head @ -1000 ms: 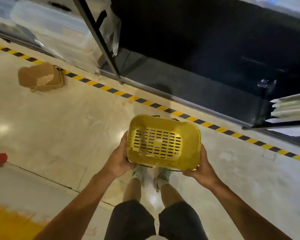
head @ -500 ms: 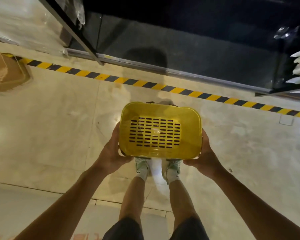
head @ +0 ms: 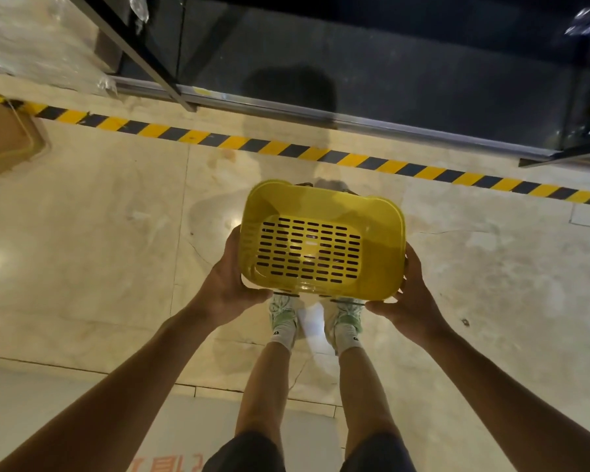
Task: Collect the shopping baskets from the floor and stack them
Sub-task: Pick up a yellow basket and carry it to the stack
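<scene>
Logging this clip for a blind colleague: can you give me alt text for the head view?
Seen from above, a person's left hand and right hand grip the short ends of a yellow slotted shopping basket held over their sneakers. Another basket sits on the floor at far left, beside yellow-black hazard tape.

I count one yellow slotted plastic shopping basket, held between my two hands, the left hand and the right hand. To the far left of that basket lies one brown basket, only partly in view. Beyond the yellow basket runs one yellow-and-black striped floor tape line. Below it are my two pale sneakers.
</scene>
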### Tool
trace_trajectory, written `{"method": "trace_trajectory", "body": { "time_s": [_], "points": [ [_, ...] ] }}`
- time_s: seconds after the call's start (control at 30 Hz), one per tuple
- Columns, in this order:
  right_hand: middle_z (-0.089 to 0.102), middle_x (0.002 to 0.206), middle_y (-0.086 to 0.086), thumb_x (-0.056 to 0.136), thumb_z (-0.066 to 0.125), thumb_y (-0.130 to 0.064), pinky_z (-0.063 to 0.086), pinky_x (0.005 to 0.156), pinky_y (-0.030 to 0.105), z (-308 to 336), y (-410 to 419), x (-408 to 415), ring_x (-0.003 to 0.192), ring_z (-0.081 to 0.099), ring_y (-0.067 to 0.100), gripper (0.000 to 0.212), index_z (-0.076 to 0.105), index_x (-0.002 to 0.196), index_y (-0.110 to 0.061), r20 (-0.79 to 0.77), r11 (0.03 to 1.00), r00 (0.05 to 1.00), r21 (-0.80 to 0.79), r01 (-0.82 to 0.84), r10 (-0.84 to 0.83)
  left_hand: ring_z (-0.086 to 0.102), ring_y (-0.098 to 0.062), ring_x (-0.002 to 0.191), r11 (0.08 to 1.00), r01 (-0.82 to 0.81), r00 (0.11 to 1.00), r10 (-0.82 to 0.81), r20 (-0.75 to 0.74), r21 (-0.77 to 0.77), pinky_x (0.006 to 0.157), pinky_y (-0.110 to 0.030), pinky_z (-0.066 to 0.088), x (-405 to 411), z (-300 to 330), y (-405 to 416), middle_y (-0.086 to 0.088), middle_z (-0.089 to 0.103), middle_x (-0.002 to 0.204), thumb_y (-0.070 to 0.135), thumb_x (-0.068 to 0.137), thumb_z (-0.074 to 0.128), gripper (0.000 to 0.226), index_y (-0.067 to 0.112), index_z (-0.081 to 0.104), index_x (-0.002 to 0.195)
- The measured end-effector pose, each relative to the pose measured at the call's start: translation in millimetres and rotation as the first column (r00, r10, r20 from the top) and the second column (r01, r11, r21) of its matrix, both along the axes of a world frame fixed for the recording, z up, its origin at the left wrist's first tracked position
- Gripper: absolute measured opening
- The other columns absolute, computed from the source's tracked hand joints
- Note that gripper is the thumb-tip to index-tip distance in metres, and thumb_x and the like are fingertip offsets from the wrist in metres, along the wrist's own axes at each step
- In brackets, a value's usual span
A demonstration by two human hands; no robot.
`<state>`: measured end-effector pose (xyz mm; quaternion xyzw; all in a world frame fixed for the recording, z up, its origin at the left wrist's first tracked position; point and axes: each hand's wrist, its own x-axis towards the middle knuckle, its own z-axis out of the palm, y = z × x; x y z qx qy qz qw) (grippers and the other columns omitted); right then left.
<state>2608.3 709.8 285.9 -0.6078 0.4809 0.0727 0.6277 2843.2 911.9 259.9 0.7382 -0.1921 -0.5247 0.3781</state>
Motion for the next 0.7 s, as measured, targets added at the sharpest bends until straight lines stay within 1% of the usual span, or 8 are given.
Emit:
{"method": "trace_trajectory", "body": {
  "time_s": [0.07, 0.17, 0.27, 0.37, 0.47, 0.53, 0.6, 0.7],
  "points": [
    [0.048, 0.113, -0.050, 0.059, 0.090, -0.024, 0.057, 0.075, 0.015, -4, 2, 5, 0.112, 0.055, -0.013, 0.097, 0.034, 0.127, -0.062, 0.010, 0.999, 1.000, 0.042, 0.010, -0.011, 0.058, -0.006, 0.121, 1.000, 0.019, 1.000, -0.019, 0.002, -0.015, 0.085, -0.022, 0.057, 0, -4, 1, 0.022, 0.058, 0.127, -0.011, 0.072, 0.082, 0.109, 0.031, 0.021, 0.151],
    [0.050, 0.115, -0.045, 0.057, 0.091, -0.010, 0.056, 0.074, 0.017, -29, 2, -4, 0.114, 0.056, -0.007, 0.101, 0.034, 0.131, -0.049, -0.030, 0.993, 0.999, 0.111, 0.032, -0.028, 0.053, -0.003, 0.127, 0.996, 0.077, 0.997, -0.077, -0.006, -0.051, 0.087, -0.018, 0.056, -1, -12, 2, 0.026, 0.053, 0.135, -0.022, 0.074, 0.074, 0.111, 0.025, 0.013, 0.155],
    [0.043, 0.118, -0.035, 0.065, 0.087, 0.007, 0.052, 0.081, 0.026, -47, 2, -12, 0.122, 0.047, 0.014, 0.113, 0.019, 0.137, -0.048, -0.167, 0.984, 0.986, 0.176, 0.014, 0.015, 0.042, 0.021, 0.124, 0.990, 0.141, 0.990, -0.141, 0.010, -0.018, 0.085, 0.000, 0.044, -5, -18, 5, 0.051, 0.039, 0.132, -0.011, 0.073, 0.073, 0.118, 0.058, 0.009, 0.145],
    [0.048, 0.112, -0.031, 0.065, 0.088, 0.002, 0.053, 0.075, 0.026, -57, 0, -13, 0.114, 0.051, 0.017, 0.107, 0.025, 0.133, -0.051, -0.226, 0.989, 0.973, 0.145, -0.020, 0.053, 0.032, 0.035, 0.118, 0.984, 0.161, 0.986, -0.164, 0.035, 0.070, 0.076, 0.010, 0.035, -3, -24, 8, 0.062, 0.030, 0.124, 0.008, 0.070, 0.074, 0.114, 0.083, 0.010, 0.129],
    [0.051, 0.128, -0.017, 0.068, 0.088, -0.004, 0.056, 0.090, 0.043, -52, -4, -11, 0.114, 0.052, 0.021, 0.106, 0.025, 0.143, -0.044, -0.280, 0.988, 0.957, 0.147, -0.040, 0.080, 0.042, 0.022, 0.121, 0.969, 0.204, 0.975, -0.214, 0.059, 0.142, 0.076, 0.007, 0.038, 3, -32, 11, 0.058, 0.033, 0.127, 0.016, 0.072, 0.078, 0.103, 0.077, 0.018, 0.130],
    [0.045, 0.147, -0.001, 0.071, 0.087, -0.009, 0.049, 0.103, 0.049, -42, -7, -11, 0.131, 0.047, 0.028, 0.107, 0.023, 0.152, -0.035, -0.317, 0.988, 0.941, 0.135, -0.076, 0.115, 0.039, 0.006, 0.125, 0.946, 0.221, 0.965, -0.247, 0.083, 0.238, 0.094, -0.009, 0.036, 8, -23, 10, 0.040, 0.035, 0.140, 0.023, 0.078, 0.081, 0.091, 0.063, 0.024, 0.136],
    [0.039, 0.155, 0.003, 0.074, 0.086, -0.017, 0.044, 0.108, 0.049, -20, -10, -10, 0.141, 0.040, 0.029, 0.100, 0.027, 0.154, -0.029, -0.355, 0.986, 0.921, 0.102, -0.131, 0.160, 0.032, -0.002, 0.130, 0.911, 0.251, 0.945, -0.304, 0.121, 0.327, 0.102, -0.019, 0.031, 14, -1, 9, 0.014, 0.034, 0.155, 0.021, 0.082, 0.081, 0.089, 0.037, 0.027, 0.152],
    [0.044, 0.152, 0.002, 0.079, 0.083, -0.026, 0.044, 0.105, 0.039, 34, -15, -6, 0.137, 0.043, 0.026, 0.084, 0.038, 0.149, -0.028, -0.340, 0.983, 0.922, 0.040, -0.181, 0.184, 0.029, -0.010, 0.146, 0.879, 0.332, 0.882, -0.417, 0.217, 0.341, 0.110, -0.016, 0.022, 27, 57, -2, 0.005, 0.029, 0.162, 0.023, 0.086, 0.077, 0.087, 0.023, 0.026, 0.157]
  ]
}}
